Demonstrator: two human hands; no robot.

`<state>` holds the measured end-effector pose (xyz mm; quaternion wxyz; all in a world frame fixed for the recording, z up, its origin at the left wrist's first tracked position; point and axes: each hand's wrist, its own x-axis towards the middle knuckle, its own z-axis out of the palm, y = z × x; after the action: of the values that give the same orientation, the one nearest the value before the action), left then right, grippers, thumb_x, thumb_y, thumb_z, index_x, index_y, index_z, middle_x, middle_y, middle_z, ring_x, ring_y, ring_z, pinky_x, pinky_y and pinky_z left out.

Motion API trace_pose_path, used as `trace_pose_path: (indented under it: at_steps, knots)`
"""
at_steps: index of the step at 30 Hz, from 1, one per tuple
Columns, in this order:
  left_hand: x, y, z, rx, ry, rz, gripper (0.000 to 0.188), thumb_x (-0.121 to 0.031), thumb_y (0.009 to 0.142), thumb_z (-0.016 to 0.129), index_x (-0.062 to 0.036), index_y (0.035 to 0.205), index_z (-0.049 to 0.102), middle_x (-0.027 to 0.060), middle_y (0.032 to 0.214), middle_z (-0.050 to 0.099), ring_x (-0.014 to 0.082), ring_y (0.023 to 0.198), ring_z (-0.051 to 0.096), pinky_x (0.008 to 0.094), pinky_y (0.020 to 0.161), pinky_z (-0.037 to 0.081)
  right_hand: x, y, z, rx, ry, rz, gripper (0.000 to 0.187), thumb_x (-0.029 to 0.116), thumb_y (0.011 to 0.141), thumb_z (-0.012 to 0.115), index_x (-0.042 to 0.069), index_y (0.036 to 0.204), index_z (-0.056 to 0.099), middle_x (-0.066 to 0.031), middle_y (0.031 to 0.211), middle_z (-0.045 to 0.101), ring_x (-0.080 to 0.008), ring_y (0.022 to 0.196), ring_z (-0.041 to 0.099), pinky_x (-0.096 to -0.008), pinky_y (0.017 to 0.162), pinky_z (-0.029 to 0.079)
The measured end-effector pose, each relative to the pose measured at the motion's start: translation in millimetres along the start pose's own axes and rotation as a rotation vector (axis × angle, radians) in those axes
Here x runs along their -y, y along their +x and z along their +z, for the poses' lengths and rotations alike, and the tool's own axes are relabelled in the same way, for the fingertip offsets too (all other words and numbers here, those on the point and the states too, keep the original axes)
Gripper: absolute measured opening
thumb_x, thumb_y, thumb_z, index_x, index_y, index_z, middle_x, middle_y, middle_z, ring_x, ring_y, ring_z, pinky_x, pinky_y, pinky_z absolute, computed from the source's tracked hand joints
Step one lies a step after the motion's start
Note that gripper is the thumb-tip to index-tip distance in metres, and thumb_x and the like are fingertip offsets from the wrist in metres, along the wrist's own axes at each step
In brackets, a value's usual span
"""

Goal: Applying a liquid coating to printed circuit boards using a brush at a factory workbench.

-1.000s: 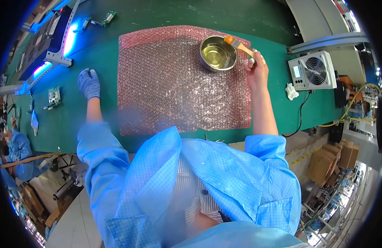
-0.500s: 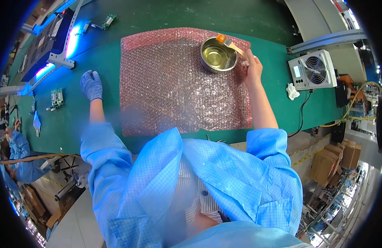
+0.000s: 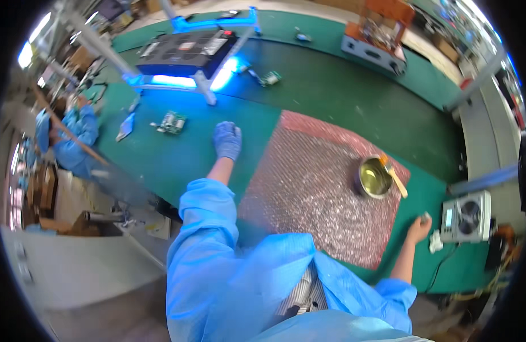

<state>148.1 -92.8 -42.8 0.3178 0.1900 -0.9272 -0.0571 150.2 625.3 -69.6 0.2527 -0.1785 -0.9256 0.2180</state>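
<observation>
My left hand (image 3: 227,141), in a blue glove, rests on the green mat with its fingers curled under. Whatever those fingers may hold is hidden. To its left lies a small green circuit board (image 3: 171,123). My bare right hand (image 3: 420,229) is closed near the right side of the mat, pinching a small whitish thing (image 3: 426,217) too small to make out. A metal cup (image 3: 375,181) of yellowish liquid stands on pink bubble wrap (image 3: 308,188). Across the cup's rim leans a brush (image 3: 395,181) with a pale wooden handle, apart from my hand.
A white fan unit (image 3: 467,216) stands at the right, with a crumpled white wad (image 3: 435,241) beside it. A black fan box (image 3: 186,52) sits in a blue-lit frame at the far left. Another board (image 3: 270,78) lies near it. A person (image 3: 75,139) works at the left.
My right hand has let go of the brush and moved right, away from the cup. The brush now rests on the rim. The view has swung left, and my left hand looks little changed.
</observation>
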Motion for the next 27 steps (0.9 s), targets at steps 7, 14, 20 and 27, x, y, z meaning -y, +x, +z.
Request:
trace_pose_path:
  at_steps: [7,14,20,27]
  knots:
    - [-7,2,-4,-0.078,0.036,-0.043,0.021,-0.026,0.079,0.055,-0.0086,0.091,0.058,0.0129,0.093,0.057,0.0303,0.095,0.053,0.0411,0.085,0.042,-2,-7,7,-0.082,0.072,0.076,0.023,0.016,0.083,0.058,0.002,0.101,0.061,-0.0119,0.097,0.066,-0.0243,0.090,0.062,-0.0339,0.081,0.047]
    - [4,0,9,-0.008,-0.039,0.041,0.023,-0.027,0.077,0.051,-0.0048,0.077,0.058,0.0159,0.081,0.058,0.0329,0.078,0.053,0.0439,0.068,0.043,28,-12,-10,0.088,0.557,0.364,0.026,0.017,0.081,0.064,0.004,0.104,0.064,-0.0116,0.095,0.066,-0.0121,0.079,0.060,-0.0270,0.060,0.047]
    - [5,8,2,0.283,-0.166,-0.118,0.033,-0.024,0.085,0.056,0.0012,0.106,0.058,0.0171,0.104,0.060,0.0275,0.097,0.057,0.0361,0.087,0.044,99,-32,-47,0.176,1.662,0.840,0.035,0.012,0.088,0.048,0.010,0.122,0.046,-0.0081,0.107,0.058,-0.0188,0.067,0.056,-0.0236,0.044,0.040]
    - [-89,-3,-66,0.185,-0.942,-0.375,0.028,-0.023,0.086,0.059,-0.0017,0.105,0.058,0.0062,0.097,0.060,0.0150,0.087,0.054,0.0274,0.078,0.045,209,-72,-119,0.575,2.065,0.866,0.041,0.015,0.093,0.040,0.011,0.134,0.035,-0.0112,0.128,0.048,-0.0087,0.058,0.043,-0.0155,0.037,0.032]
